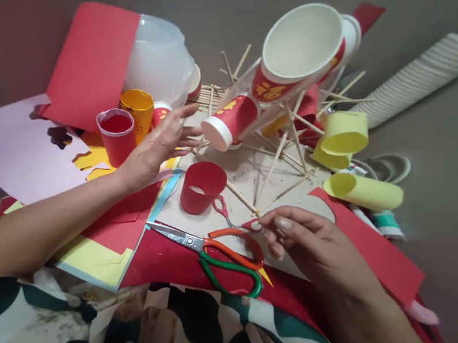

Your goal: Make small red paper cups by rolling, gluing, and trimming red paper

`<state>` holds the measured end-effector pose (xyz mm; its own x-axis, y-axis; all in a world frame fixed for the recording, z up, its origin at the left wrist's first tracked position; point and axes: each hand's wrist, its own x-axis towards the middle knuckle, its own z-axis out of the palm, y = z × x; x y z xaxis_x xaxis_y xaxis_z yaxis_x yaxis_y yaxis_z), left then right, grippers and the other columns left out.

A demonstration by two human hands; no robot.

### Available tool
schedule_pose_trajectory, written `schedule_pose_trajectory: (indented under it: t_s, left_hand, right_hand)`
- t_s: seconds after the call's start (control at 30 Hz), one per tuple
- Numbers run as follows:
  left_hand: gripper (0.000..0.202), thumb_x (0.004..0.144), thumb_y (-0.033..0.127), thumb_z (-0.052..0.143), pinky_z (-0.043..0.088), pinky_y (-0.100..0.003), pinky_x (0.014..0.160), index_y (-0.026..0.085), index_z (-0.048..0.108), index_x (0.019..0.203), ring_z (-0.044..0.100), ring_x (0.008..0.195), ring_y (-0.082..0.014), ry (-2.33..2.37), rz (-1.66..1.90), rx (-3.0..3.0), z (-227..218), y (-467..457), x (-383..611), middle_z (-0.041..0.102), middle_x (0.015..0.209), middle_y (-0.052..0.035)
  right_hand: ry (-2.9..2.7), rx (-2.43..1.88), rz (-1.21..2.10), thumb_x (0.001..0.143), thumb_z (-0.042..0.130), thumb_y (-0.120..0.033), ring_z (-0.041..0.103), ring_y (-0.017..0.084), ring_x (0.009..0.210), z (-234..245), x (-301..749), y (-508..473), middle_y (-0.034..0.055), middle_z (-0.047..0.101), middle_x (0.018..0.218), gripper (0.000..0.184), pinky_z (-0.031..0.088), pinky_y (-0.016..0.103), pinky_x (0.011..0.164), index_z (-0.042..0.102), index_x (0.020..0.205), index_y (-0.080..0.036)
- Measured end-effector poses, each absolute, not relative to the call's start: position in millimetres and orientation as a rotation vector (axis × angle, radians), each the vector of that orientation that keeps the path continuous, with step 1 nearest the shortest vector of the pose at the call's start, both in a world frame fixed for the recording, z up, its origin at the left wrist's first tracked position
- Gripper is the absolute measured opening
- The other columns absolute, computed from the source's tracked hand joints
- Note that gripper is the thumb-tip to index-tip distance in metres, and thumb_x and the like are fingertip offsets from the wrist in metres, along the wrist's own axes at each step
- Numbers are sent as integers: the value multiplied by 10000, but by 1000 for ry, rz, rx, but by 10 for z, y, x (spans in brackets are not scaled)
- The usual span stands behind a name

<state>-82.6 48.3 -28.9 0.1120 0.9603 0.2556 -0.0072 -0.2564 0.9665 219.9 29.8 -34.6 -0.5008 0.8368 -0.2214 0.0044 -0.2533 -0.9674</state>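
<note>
My left hand reaches over the table with its fingers stretched out and nothing in them, close to the closed end of a red-and-white paper cup. My right hand is closed, thumb and fingertips pinched at the near corner of a wooden stick frame, where two sticks meet. Above that frame, a large paper cup lies tilted with its white mouth facing me. Between my hands stands a red paper ring. Scissors with orange and green handles lie near my lap, blades partly apart.
Smaller red-handled scissors lie behind the larger pair. At left are a red cup, a yellow cup, coloured paper sheets and a translucent plastic bag. Yellow paper rolls and a ribbed white hose are at right.
</note>
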Motion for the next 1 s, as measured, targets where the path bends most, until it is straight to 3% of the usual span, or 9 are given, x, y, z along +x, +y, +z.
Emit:
schedule_pose_trajectory:
  t_s: [0.13,0.2,0.33,0.43,0.63,0.7,0.83,1.0]
  left_hand:
    - [776,945,723,402,449,-493,1123,223,378,1539,621,1264,-287,887,1219,1344,-371,524,-847,647,1366,-146]
    - [862,876,730,549,425,-507,1150,228,359,1550,571,1339,-316,857,1151,1425,-346,502,-851,618,1414,-164]
    - [1084,702,481,858,385,-491,1201,283,280,1597,405,1500,-342,815,899,1699,-260,444,-882,476,1570,-160]
    - [1109,699,402,865,384,-455,1213,331,240,1612,388,1517,-306,829,789,1841,-268,448,-926,414,1624,-132]
    - [1195,639,461,900,343,-481,1235,321,233,1621,298,1556,-330,981,676,1966,-412,489,-939,258,1698,-129]
    - [1211,622,474,909,367,-476,1219,299,244,1619,365,1522,-342,972,662,1941,-450,474,-899,288,1683,-147]
    - [1190,634,457,898,440,-439,1160,244,252,1610,551,1379,-324,939,716,1807,-493,426,-811,490,1558,-157]
    - [1143,649,431,887,456,-443,1136,204,276,1587,563,1357,-329,966,718,1745,-521,397,-764,527,1519,-171]
  right_hand:
    - [-1432,-1082,1797,810,829,-424,559,50,495,-360,2190,302,-9,660,627,214,485,151,525,804,840,-214]
    - [-1438,-1089,1800,809,828,-424,559,56,496,-370,2198,309,-6,662,633,217,489,162,523,803,839,-211]
    - [-1441,-1088,1817,813,820,-429,550,71,493,-374,2219,315,4,672,659,225,507,198,523,800,850,-208]
    - [-1448,-1099,1820,838,798,-412,555,83,513,-356,2218,308,8,669,670,204,520,217,542,795,863,-209]
    - [-1470,-1087,1860,844,788,-422,544,82,520,-328,2201,304,-3,630,641,219,524,227,561,781,859,-204]
    - [-1486,-1083,1870,855,781,-416,541,72,528,-330,2205,306,-3,633,656,209,511,210,561,779,863,-207]
    - [-1523,-1089,1879,869,767,-415,543,81,549,-340,2207,307,6,633,664,213,515,214,571,774,859,-202]
    - [-1512,-1099,1883,852,778,-426,547,100,558,-366,2209,300,17,647,683,231,530,239,572,774,884,-197]
